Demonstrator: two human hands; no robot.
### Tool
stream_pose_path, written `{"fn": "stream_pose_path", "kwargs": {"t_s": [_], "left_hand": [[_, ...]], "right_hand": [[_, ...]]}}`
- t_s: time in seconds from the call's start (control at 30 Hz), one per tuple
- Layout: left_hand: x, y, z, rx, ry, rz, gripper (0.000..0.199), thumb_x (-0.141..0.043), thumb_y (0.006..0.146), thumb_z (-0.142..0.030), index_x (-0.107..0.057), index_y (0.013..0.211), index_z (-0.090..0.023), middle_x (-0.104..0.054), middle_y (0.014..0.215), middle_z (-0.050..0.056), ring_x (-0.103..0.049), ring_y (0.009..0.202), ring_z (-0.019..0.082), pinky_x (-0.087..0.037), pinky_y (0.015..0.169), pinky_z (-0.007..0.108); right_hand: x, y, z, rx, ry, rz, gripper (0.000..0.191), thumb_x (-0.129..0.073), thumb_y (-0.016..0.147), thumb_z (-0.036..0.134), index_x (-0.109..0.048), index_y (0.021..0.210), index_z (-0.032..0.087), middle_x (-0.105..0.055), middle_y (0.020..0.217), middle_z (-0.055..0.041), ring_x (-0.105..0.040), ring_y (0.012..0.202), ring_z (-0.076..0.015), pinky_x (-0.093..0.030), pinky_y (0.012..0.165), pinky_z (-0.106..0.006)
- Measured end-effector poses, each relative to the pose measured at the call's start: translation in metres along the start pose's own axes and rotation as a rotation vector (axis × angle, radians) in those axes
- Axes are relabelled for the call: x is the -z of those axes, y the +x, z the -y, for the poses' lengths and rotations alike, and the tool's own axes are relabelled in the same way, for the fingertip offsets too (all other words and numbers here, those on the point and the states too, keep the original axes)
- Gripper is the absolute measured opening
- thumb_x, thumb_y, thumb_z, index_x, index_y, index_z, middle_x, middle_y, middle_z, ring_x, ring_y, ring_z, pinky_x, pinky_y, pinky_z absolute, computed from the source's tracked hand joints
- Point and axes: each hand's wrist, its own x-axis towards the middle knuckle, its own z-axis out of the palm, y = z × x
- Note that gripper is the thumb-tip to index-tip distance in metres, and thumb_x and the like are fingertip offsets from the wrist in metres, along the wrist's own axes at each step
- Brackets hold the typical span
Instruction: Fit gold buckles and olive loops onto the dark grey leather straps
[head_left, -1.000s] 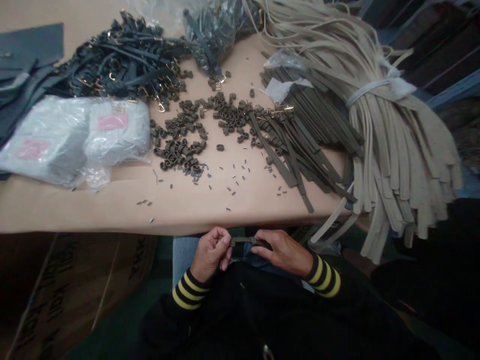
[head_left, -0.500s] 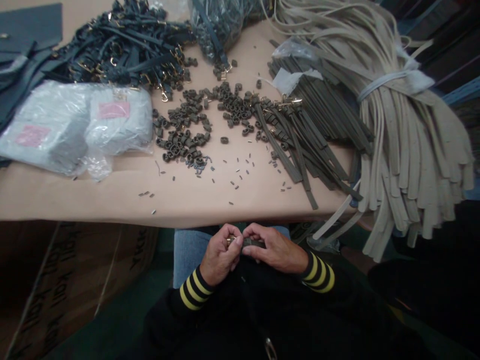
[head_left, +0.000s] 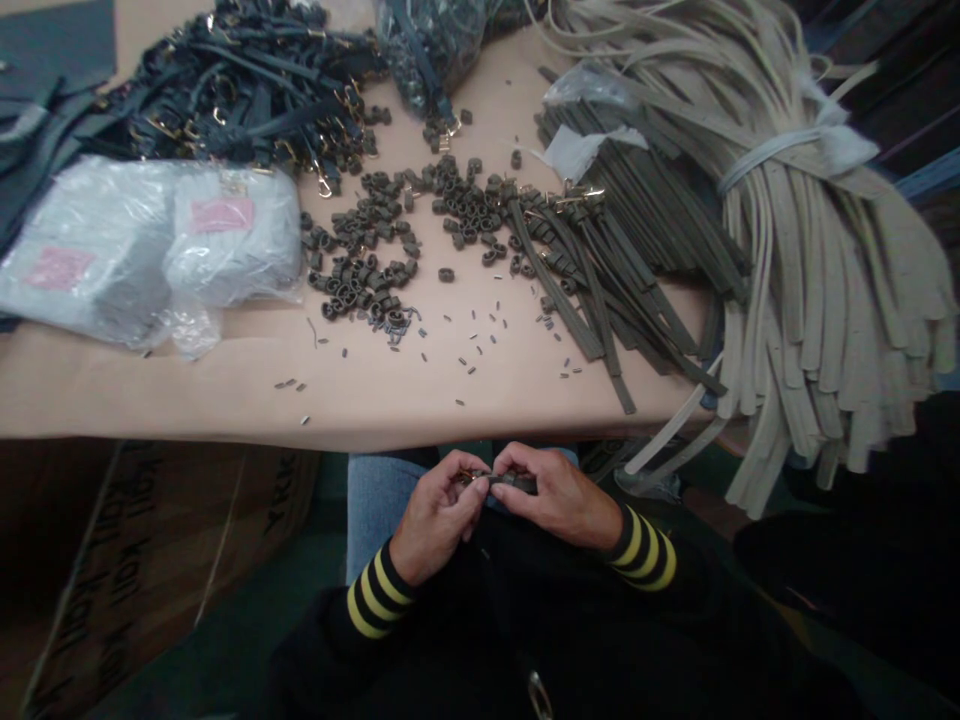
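Beyond hands [head_left: 442, 520], pale bundles [head_left: 236, 255] in bags [head_left: 196, 330]

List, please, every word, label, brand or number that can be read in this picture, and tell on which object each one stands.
"YKK": dark print on the brown cardboard box at lower left.
"Kai", repeated, perhaps: same box, further left; too blurred to be sure.
Pink rectangular labels on the white packs wrapped in clear plastic: any print is too blurred to read.
No other text can be made out.
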Motion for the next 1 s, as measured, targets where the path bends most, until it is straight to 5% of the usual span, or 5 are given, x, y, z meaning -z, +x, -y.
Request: {"fn": "stream_pose_path", "kwargs": {"t_s": [0.4, 0.57, 0.77, 1.0], "left_hand": [[0.0, 0.002, -0.003, -0.112, 0.12, -0.13, 0.013, -0.054, 0.07, -0.028, -0.05, 0.07, -0.015, -0.043, 0.055, -0.005, -0.035, 0.046, 0.006, -0.028, 0.042, 0.017], [0.0, 0.002, -0.002, -0.113, 0.139, -0.06, 0.011, -0.051, 0.071, -0.026, -0.047, 0.071, -0.016, -0.039, 0.055, -0.005, -0.033, 0.048, 0.007, -0.028, 0.045, 0.018], [-0.001, 0.002, -0.002, -0.152, 0.269, 0.032, 0.005, -0.046, 0.073, -0.022, -0.046, 0.073, -0.017, -0.039, 0.057, -0.005, -0.035, 0.049, 0.008, -0.029, 0.046, 0.019], [0.002, 0.0, -0.001, -0.171, 0.293, 0.065, 0.009, -0.044, 0.075, -0.025, -0.045, 0.075, -0.016, -0.036, 0.055, -0.006, -0.033, 0.046, 0.007, -0.028, 0.044, 0.018]], "right_hand": [[0.01, -0.006, -0.005, -0.004, 0.094, 0.18, 0.02, -0.052, 0.075, 0.025, -0.052, 0.091, 0.014, -0.061, 0.075, -0.0034, -0.056, 0.067, -0.0125, -0.042, 0.06, -0.022], [0.018, -0.009, -0.005, -0.09, 0.13, 0.393, 0.017, -0.043, 0.081, 0.025, -0.049, 0.07, 0.014, -0.055, 0.055, 0.0012, -0.052, 0.048, -0.008, -0.038, 0.047, -0.018], [0.011, -0.007, -0.002, -0.098, 0.202, 0.358, 0.021, -0.043, 0.081, 0.023, -0.049, 0.063, 0.014, -0.044, 0.046, 0.0054, -0.04, 0.04, -0.0044, -0.031, 0.042, -0.015], [0.009, -0.01, -0.01, -0.203, 0.379, 0.372, 0.021, -0.041, 0.081, 0.03, -0.045, 0.067, 0.014, -0.053, 0.056, 0.0011, -0.048, 0.043, -0.0057, -0.036, 0.042, -0.016]]}}
